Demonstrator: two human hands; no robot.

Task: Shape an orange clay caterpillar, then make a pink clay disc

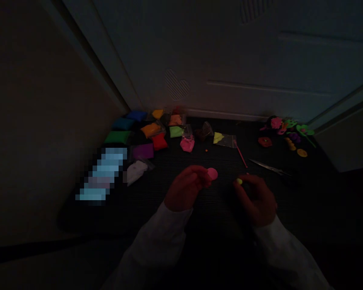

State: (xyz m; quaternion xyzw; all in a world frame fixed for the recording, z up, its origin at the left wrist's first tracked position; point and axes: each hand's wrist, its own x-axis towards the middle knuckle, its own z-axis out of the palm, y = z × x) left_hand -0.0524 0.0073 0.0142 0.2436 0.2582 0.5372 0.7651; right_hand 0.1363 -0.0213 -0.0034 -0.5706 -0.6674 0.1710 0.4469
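My left hand (189, 186) is closed around the edge of a flat pink clay disc (212, 173), which sticks out past the fingertips above the dark table. To its right, my right hand (257, 198) pinches a small yellow clay ball (239, 181) between thumb and forefinger. The two hands are apart. Just beyond them lie a pink modelling stick (241, 154), a tiny orange bit (206, 150) and an opened bag with yellow clay (218, 137). The scene is very dim, so finger detail is hard to make out.
Bags of coloured clay, among them green (117, 137), purple (143, 151), red (159, 141), pink (187, 143) and white (136, 171), crowd the left and back. Scissors (270, 166) lie at right. Several clay figures, including a green flower (305, 130), sit far right. A blurred bright screen (104, 173) is at left.
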